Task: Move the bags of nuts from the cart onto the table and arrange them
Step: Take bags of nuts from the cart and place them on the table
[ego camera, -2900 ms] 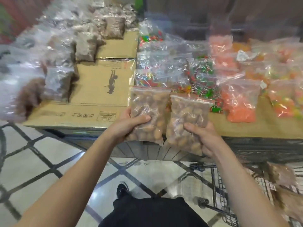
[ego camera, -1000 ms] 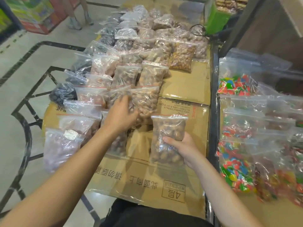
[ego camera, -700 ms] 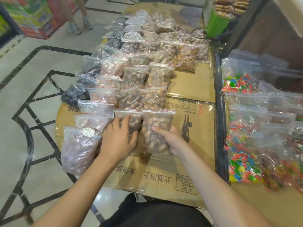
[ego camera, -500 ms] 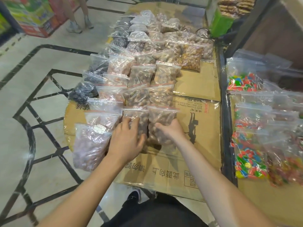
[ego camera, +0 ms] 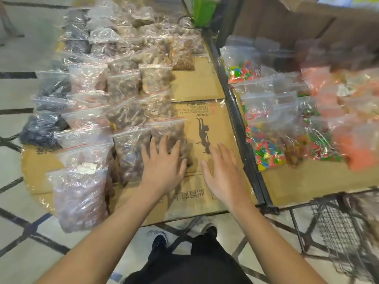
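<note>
Clear zip bags of nuts lie in overlapping rows on the cardboard-covered table [ego camera: 196,85]. The two nearest bags, one nut bag [ego camera: 131,148] and a second nut bag [ego camera: 170,130] to its right, lie flat side by side. My left hand [ego camera: 164,162] hovers flat over the near end of the right one, fingers spread, holding nothing. My right hand [ego camera: 223,173] is open above bare cardboard just right of the bags. The wire cart [ego camera: 344,232] stands at the lower right; its contents are blurred.
A second table [ego camera: 307,181] on the right carries bags of coloured candy [ego camera: 266,148] and orange sweets [ego camera: 361,148]. A dark metal rail [ego camera: 240,128] separates the two tables. A green box [ego camera: 203,9] stands at the far end. My feet are on the tiled floor below.
Both hands set their nut bags down at the near end of the rows, let go and drew back. The right hand moved off to the right over bare cardboard.
</note>
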Motion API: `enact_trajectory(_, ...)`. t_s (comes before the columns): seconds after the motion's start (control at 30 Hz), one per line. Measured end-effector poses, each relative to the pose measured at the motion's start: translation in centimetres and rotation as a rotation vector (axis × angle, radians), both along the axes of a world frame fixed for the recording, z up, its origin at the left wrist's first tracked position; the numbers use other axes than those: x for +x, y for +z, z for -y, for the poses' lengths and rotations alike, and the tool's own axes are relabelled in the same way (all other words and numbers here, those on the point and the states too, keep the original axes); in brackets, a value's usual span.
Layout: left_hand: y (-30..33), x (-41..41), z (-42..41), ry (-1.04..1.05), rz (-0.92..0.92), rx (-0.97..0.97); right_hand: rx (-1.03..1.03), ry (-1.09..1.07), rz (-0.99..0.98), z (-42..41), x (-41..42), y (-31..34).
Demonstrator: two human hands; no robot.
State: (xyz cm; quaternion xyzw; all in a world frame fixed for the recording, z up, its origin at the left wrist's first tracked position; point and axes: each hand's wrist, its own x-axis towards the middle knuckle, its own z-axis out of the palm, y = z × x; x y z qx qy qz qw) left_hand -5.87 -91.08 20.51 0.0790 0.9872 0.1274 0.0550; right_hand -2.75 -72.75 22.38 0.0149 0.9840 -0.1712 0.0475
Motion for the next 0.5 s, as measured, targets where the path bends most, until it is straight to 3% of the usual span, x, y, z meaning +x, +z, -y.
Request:
enact_trajectory(0.2,1.9,1.1,-8.6,-0.223,-0.084,-0.032,0.157,-0.22,-0.031,-6.7,4.2,0.7)
enact_trajectory(0.5,3.2,5.8,-26.8,-0.469,-0.115,-0.056,0.176,-0.502,-0.009,-22.5,13.3,1.5)
